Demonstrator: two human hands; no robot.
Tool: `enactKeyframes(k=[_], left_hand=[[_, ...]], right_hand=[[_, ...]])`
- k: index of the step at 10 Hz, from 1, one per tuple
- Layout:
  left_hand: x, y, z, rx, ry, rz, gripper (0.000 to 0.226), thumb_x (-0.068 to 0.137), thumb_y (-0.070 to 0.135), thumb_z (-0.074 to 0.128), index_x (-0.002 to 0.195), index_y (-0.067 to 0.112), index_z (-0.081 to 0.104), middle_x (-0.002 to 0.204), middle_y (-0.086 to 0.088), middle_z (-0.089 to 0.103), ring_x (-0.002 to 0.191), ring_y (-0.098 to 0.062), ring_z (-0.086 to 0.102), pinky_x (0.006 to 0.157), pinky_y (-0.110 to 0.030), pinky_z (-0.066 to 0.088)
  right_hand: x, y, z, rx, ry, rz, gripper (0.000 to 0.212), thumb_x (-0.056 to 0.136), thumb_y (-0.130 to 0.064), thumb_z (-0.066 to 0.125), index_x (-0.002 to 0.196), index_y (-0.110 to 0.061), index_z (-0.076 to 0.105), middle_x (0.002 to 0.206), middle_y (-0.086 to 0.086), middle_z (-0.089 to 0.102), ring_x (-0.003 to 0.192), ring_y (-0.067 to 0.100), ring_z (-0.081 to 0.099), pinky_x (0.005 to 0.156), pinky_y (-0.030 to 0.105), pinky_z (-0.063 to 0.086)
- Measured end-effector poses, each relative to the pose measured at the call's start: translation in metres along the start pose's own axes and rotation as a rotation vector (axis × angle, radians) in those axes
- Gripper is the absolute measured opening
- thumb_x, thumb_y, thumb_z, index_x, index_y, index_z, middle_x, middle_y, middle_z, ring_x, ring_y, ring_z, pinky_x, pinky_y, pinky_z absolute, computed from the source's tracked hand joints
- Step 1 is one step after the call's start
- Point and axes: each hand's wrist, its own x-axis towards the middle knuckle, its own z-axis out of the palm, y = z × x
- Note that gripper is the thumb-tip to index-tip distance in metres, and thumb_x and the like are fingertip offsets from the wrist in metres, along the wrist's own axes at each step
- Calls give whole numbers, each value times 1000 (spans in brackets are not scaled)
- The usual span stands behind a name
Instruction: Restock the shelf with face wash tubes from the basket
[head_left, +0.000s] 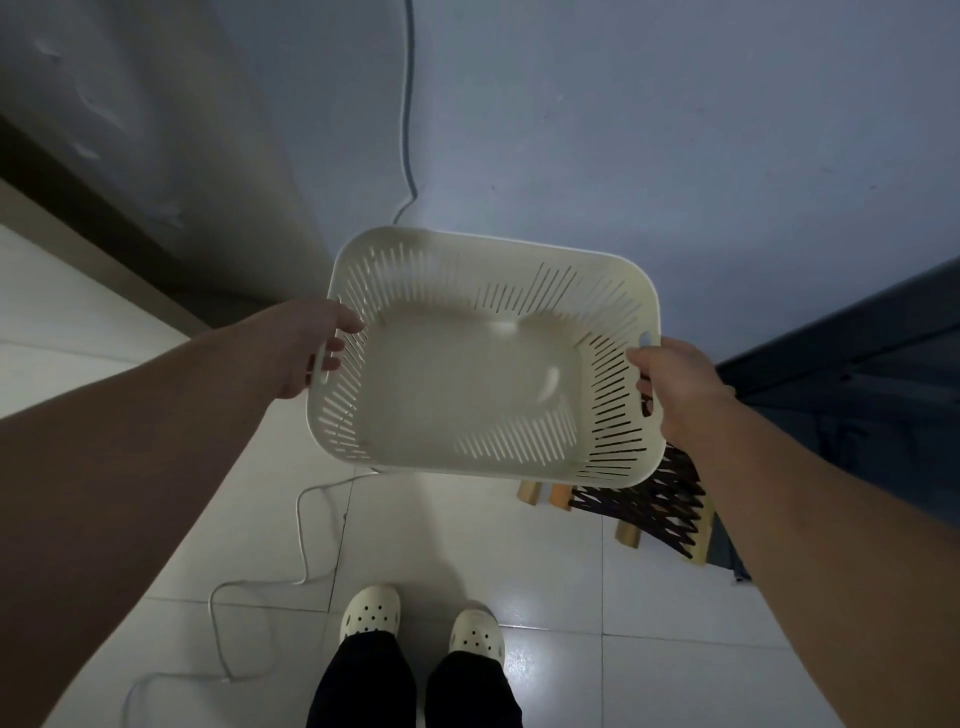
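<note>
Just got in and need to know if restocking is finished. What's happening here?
A person holds a white slotted basket up by its side handles, left hand on one, right hand on the other. It is empty: no face wash tubes inside. A woven stool stands below; no shelf is in view.

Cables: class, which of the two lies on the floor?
The white cable, looping over the tiles; the dark cable runs down the wall instead.

Both bare arms outstretched, left grip and right grip curled round opposite handles of the basket.
</note>
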Motion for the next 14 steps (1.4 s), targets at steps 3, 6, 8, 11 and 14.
enactKeyframes(k=[3, 6, 8, 11, 14], left_hand=[[22, -11, -4, -4, -9, -1, 9, 87, 16, 56, 95, 11, 57, 79, -3, 45, 69, -17, 42, 80, -32, 39], [25, -17, -3, -41, -143, 44, 18, 87, 12, 49, 99, 9, 62, 82, -4, 64, 76, -20, 58, 90, -36, 42], [33, -23, 2, -47, -105, 71, 24, 84, 10, 52, 105, 8, 62, 97, -6, 65, 80, -19, 58, 93, -34, 43], [18, -22, 12, 87, 3, 125, 39, 85, 16, 59, 123, 10, 55, 131, -9, 45, 129, -32, 38, 98, -35, 31], [-40, -12, 6, 324, 139, 425, 71, 78, 24, 67, 142, 18, 36, 133, -8, 48, 114, -27, 49, 95, -34, 42]], right_hand=[[21, 10, 15, -21, -32, 9, 18, 93, -13, 56, 108, -10, 65, 89, 9, 69, 73, 21, 64, 63, 33, 51], [40, 25, 24, -8, -50, 23, 19, 92, -11, 53, 106, -9, 67, 97, 14, 72, 84, 29, 67, 79, 46, 55], [46, 39, 27, 73, -46, 27, 21, 94, -16, 53, 112, -12, 63, 97, 10, 70, 85, 26, 64, 69, 39, 51], [31, 36, 31, 57, -79, 77, 41, 85, -29, 64, 122, -15, 57, 107, 15, 70, 95, 35, 66, 84, 52, 54], [-15, 2, 28, -278, 7, -243, 66, 91, -28, 61, 149, -16, 32, 144, 7, 45, 127, 28, 49, 101, 36, 41]])
